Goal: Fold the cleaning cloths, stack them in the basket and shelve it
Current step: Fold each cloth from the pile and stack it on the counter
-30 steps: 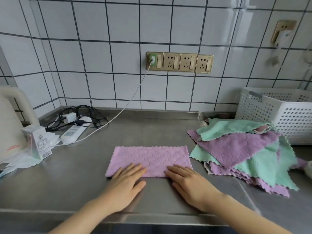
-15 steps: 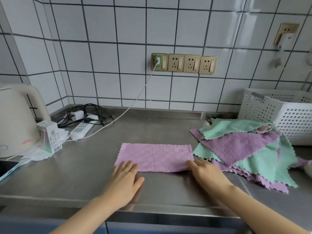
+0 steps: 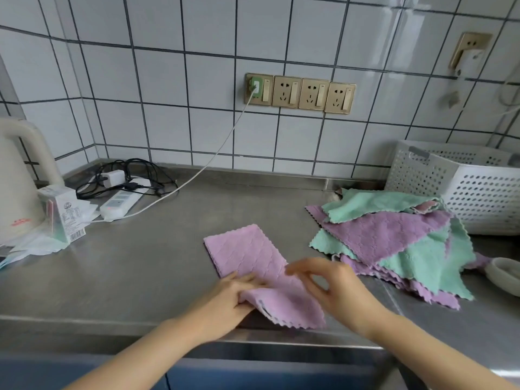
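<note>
A folded purple cloth (image 3: 247,254) lies slanted on the steel counter (image 3: 140,263), its near end reaching the front edge. My left hand (image 3: 228,302) grips that cloth at its left near edge, fingers on top. My right hand (image 3: 337,291) hovers just above the cloth's right side with fingers spread and blurred, holding nothing. A loose pile of purple and green cloths (image 3: 394,243) lies to the right. Behind the pile stands the white perforated basket (image 3: 478,198), against the tiled wall.
A cream kettle (image 3: 17,192), a small carton (image 3: 64,215) and papers sit at the far left. A power strip (image 3: 121,201) with tangled cables lies at the back left, its cord running up to the wall sockets (image 3: 298,92). A small white dish (image 3: 506,274) is at the right edge.
The purple cloth lay flat and square to the counter edge; now it is turned slantwise and pulled nearer. My left hand has taken hold of it and my right hand has lifted off.
</note>
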Tool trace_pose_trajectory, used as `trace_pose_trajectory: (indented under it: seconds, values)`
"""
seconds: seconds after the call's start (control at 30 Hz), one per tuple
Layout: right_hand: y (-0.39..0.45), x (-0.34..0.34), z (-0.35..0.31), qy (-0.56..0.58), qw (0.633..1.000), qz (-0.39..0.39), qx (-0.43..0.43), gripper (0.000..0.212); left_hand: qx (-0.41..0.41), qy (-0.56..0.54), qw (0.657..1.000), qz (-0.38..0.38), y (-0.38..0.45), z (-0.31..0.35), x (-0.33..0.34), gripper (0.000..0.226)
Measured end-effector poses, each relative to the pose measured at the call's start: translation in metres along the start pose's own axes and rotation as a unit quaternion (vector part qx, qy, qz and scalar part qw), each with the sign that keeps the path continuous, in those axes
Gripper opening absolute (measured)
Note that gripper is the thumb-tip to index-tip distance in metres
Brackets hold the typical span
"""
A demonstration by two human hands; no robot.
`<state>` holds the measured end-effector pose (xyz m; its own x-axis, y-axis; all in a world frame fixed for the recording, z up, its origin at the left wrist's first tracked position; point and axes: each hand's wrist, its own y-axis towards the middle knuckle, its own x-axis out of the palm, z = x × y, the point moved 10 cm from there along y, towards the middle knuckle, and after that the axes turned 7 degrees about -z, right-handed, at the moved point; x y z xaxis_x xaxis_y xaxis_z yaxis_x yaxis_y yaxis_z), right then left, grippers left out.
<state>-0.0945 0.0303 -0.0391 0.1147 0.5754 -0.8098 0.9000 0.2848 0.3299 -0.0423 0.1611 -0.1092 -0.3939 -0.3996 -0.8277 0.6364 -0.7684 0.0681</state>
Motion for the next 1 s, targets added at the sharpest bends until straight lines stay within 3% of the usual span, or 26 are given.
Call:
trace_pose_trajectory:
  seconds: [0.1, 0.23, 0.4, 0.57, 0.7, 0.77, 0.87, 0.93, 1.0]
  values:
    - [-0.002, 0.006, 0.047, -0.056, 0.996, -0.027, 0.07, 0.045, -0.023, -0.094, 0.995, -0.02, -0.013, -0.013, -0.009, 0.058]
    - [-0.004, 0.044, 0.037, -0.029, 0.994, -0.105, 0.017, 0.06, -0.022, -0.149, 0.989, -0.01, -0.022, -0.024, -0.017, 0.039]
    - [0.001, 0.058, 0.006, 0.02, 0.99, -0.102, -0.096, 0.036, 0.028, -0.036, 0.998, -0.033, -0.032, -0.025, -0.016, 0.049]
    - [0.002, 0.059, 0.011, 0.077, 0.987, -0.127, -0.064, 0.035, -0.045, -0.098, 0.992, 0.063, -0.05, -0.049, -0.039, 0.045]
    - [0.031, 0.047, 0.009, 0.148, 0.985, -0.087, 0.002, 0.023, -0.101, -0.163, 0.974, 0.123, -0.041, -0.056, -0.06, 0.025]
    - [0.056, 0.043, 0.015, 0.213, 0.974, -0.032, 0.07, 0.012, -0.166, -0.24, 0.942, 0.164, -0.03, -0.076, -0.07, 0.019]
    - [0.088, 0.05, 0.061, 0.212, 0.943, 0.042, 0.254, 0.039, -0.276, -0.362, 0.879, 0.138, -0.013, -0.101, -0.057, 0.022]
    - [0.093, 0.069, 0.088, 0.15, 0.926, 0.017, 0.346, 0.044, -0.303, -0.35, 0.874, 0.145, -0.007, -0.111, -0.053, 0.02]
    - [0.096, 0.077, 0.097, 0.1, 0.927, 0.016, 0.361, 0.043, -0.302, -0.274, 0.896, 0.178, -0.002, -0.124, -0.058, 0.035]
